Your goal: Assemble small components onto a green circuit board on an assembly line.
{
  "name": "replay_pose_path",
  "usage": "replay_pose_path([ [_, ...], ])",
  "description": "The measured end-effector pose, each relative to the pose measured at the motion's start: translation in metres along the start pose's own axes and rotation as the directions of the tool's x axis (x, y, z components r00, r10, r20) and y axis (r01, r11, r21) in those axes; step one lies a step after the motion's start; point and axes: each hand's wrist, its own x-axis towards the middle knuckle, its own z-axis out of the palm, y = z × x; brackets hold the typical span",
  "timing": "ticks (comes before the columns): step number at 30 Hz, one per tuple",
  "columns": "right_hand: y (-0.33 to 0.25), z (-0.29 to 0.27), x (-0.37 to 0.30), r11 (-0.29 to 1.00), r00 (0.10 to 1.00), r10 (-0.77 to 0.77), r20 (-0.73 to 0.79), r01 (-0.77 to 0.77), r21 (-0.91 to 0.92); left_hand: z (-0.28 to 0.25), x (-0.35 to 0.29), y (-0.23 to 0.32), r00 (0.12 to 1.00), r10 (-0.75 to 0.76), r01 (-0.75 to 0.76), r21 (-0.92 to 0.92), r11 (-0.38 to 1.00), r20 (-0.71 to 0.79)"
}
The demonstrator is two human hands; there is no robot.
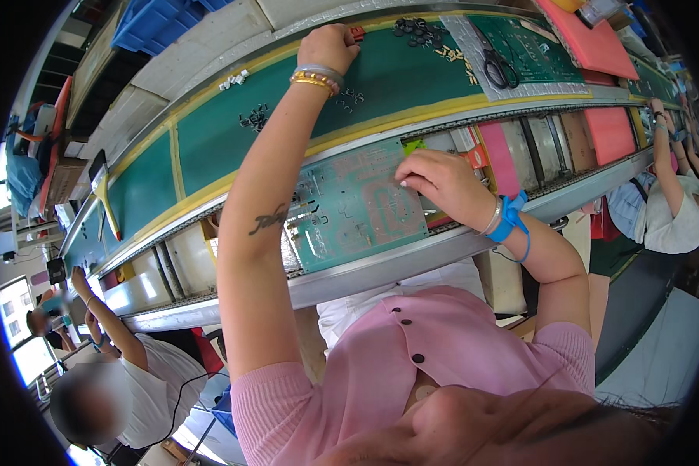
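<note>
Your left hand (330, 48), top centre, is at the red parts (357, 34); your right hand (445, 185) overhangs the board (361, 206), frame centre. Whether either grip is closed cannot be told. Your left forearm (276, 151), if dipped, could knock the board's components (314, 240).

And here's the circuit board (365, 200), a flat green rectangle lying mid-scene along the conveyor rails (342, 283), slightly slanted, its right end set a touch farther off! Small components (312, 239) crowd its left part, while the right shows mostly bare, reddish-patterned surface. Over at the far side, small red parts (357, 33) sit on the green bench strip (217, 147), partly hidden.
</note>
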Motion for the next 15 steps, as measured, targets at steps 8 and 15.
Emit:
replay_pose_path([
  [8, 0.008, 0.013, -0.003, 0.997, 0.989, -0.081, 0.127, 0.078, 0.028, -0.064, -0.103, 0.02, 0.993, 0.102, -0.061, -0.498, 0.865, 0.056],
  [15, 0.007, 0.013, -0.009, 0.995, 0.985, -0.102, 0.139, 0.103, -0.003, -0.092, -0.181, 0.017, 0.978, -0.058, 0.163, -0.571, 0.805, 0.198],
])
